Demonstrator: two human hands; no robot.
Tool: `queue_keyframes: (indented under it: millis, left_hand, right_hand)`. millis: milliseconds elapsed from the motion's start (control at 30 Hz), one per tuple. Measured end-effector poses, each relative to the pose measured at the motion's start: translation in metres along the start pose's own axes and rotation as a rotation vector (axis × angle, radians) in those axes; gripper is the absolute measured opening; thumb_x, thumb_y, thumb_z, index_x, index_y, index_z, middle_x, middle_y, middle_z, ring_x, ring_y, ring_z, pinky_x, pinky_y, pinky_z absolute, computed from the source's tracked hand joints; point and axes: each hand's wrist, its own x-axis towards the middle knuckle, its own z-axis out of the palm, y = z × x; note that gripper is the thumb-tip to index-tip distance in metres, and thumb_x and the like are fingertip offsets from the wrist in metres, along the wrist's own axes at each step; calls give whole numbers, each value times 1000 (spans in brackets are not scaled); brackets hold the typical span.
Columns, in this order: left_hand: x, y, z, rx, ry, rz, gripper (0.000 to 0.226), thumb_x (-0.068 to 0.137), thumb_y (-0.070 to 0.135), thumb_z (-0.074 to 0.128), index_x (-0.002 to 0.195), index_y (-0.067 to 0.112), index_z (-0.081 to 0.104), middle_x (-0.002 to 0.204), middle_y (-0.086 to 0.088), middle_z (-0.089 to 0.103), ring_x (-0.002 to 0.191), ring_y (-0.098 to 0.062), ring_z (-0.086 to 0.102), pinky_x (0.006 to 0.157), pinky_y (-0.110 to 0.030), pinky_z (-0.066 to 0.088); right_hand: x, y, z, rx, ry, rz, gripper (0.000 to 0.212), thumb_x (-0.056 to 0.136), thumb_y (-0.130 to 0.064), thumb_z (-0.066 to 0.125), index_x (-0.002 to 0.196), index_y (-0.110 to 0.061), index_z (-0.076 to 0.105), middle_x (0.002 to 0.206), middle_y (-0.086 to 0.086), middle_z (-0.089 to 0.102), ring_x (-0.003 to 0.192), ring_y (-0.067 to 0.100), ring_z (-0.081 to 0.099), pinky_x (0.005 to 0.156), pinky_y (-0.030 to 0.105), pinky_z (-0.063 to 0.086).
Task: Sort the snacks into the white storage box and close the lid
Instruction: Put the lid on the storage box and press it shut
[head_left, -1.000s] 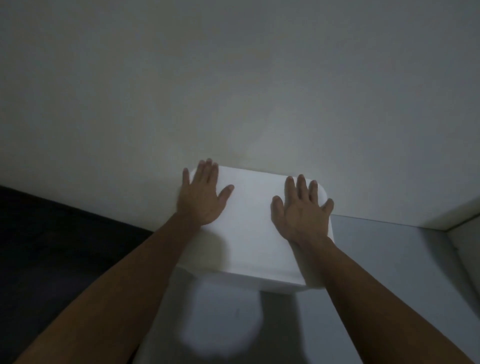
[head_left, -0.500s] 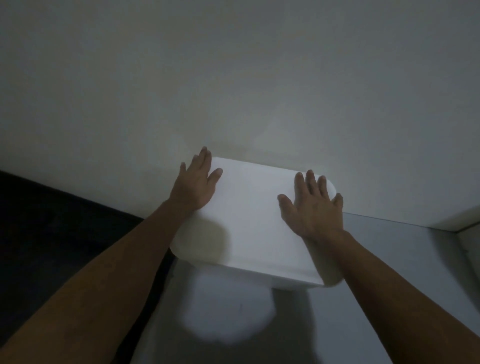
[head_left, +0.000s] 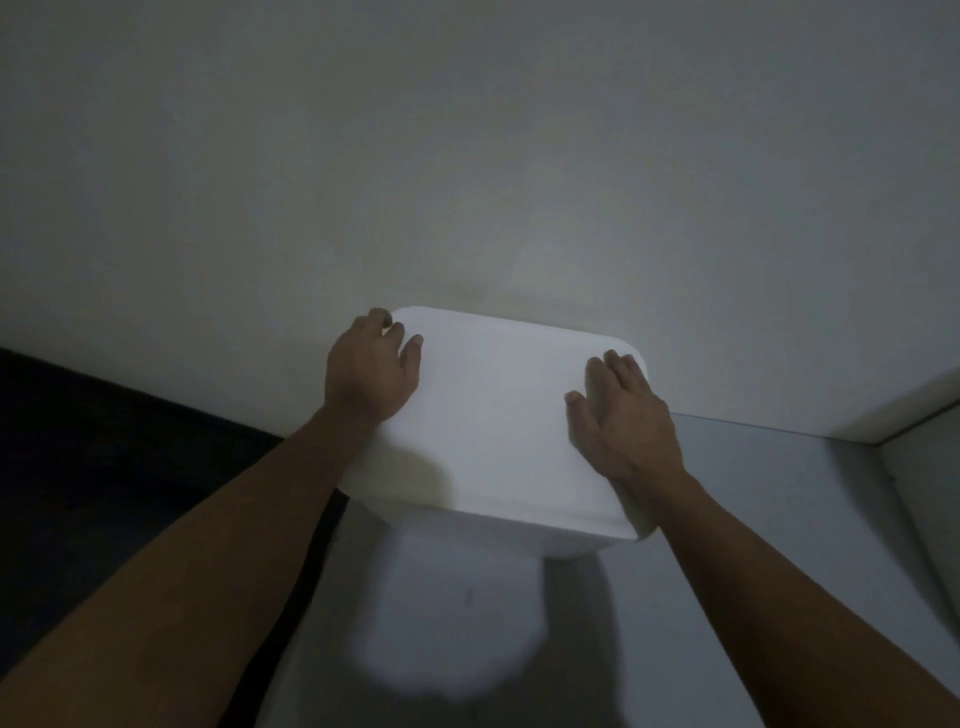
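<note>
A dim, plain room, likely a home: bare pale wall (head_left: 467, 156), grey surface (head_left: 753, 493) in a corner.

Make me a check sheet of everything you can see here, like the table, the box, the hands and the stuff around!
Surface: grey tabletop, dimly lit, with a pale light patch in front of the box.
Job's things: white storage box stands against the wall; its lid lies on top. No snacks in view.
Clutter: nothing seen.
Hands: left hand rests on the lid's far left corner, its fingers curled over the edge. Right hand lies along the lid's right edge, fingers straight.
Cables: nothing seen.
Surroundings: plain pale wall behind; dark area to the left; a white ledge at the right.
</note>
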Motion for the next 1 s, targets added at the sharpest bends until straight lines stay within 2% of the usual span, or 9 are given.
queue_keyframes:
  millis: [67, 167, 267, 333, 467, 533, 633, 833, 1000]
  left_hand:
    - [-12, 9, -4, 44, -143, -36, 59, 90, 42, 33, 111, -3, 64, 121, -23, 60, 104, -40, 59, 90, -45, 46]
    - [-37, 25, -16, 60, -377, -32, 95, 80, 65, 8, 146, 0, 29, 157, -17, 22, 146, -30, 17, 116, -54, 6]
    - [-58, 33, -39, -97, -771, 70, 134, 45, 101, 8, 152, 22, -9, 158, 1, -22, 145, -17, -23, 114, -53, -17]
    - [-70, 36, -48, -74, -888, 195, 142, 34, 103, 27, 147, 32, -22, 152, 4, -37, 138, -18, -37, 111, -54, -23]
    - [-93, 36, -37, 117, -633, 364, 151, 37, 87, 64, 152, 23, -9, 159, -11, -13, 145, -36, -12, 109, -67, -2]
    - [-98, 40, -33, 174, -547, 358, 146, 33, 72, 79, 153, 16, 15, 158, -17, 16, 144, -41, 16, 105, -72, 16]
    - [-98, 42, -28, 196, -467, 337, 137, 33, 62, 86, 149, 17, 29, 155, -17, 28, 141, -41, 28, 104, -71, 25]
    - [-70, 49, -21, 183, -547, 246, 126, 68, 61, 72, 149, 28, -19, 159, -6, -22, 146, -31, -18, 113, -64, -3]
    - [-65, 47, -15, 186, -545, 245, 124, 70, 61, 69, 146, 29, -23, 158, -5, -25, 145, -31, -22, 113, -63, -5]
  right_hand:
    - [-3, -2, 1, -84, 50, -17, 46, 89, -42, 43, 111, -5, 58, 127, 17, 58, 126, 34, 46, 95, 50, 46]
    - [-9, -11, -3, -198, 42, -23, 38, 92, -39, 36, 105, -10, 58, 121, 11, 58, 123, 30, 47, 100, 54, 39]
    - [-21, -24, -11, -169, -216, 0, 57, 91, -55, 30, 133, -16, 35, 149, 13, 32, 139, 34, 26, 104, 69, 26]
    - [-30, -32, -22, -169, -489, -5, 101, 73, -84, 39, 148, -24, 6, 162, 7, -2, 147, 40, -1, 103, 77, 8]
    - [-55, -38, -19, -282, -658, -104, 145, 48, -90, 59, 140, -32, -37, 150, 6, -43, 135, 42, -38, 98, 78, -16]
    - [-64, -37, -7, -345, -531, -123, 141, 57, -82, 64, 139, -29, -38, 151, 9, -41, 137, 43, -35, 100, 79, -15]
    - [-69, -36, 0, -396, -388, -145, 125, 73, -67, 64, 144, -28, -30, 157, 11, -30, 142, 45, -24, 102, 79, -6]
    - [-43, -34, -1, -405, -375, -127, 123, 74, -62, 66, 146, -28, -28, 158, 10, -26, 144, 44, -21, 102, 79, -2]
    - [-41, -34, 4, -426, -341, -145, 121, 75, -62, 65, 147, -25, -24, 158, 13, -23, 144, 47, -17, 102, 79, -1]
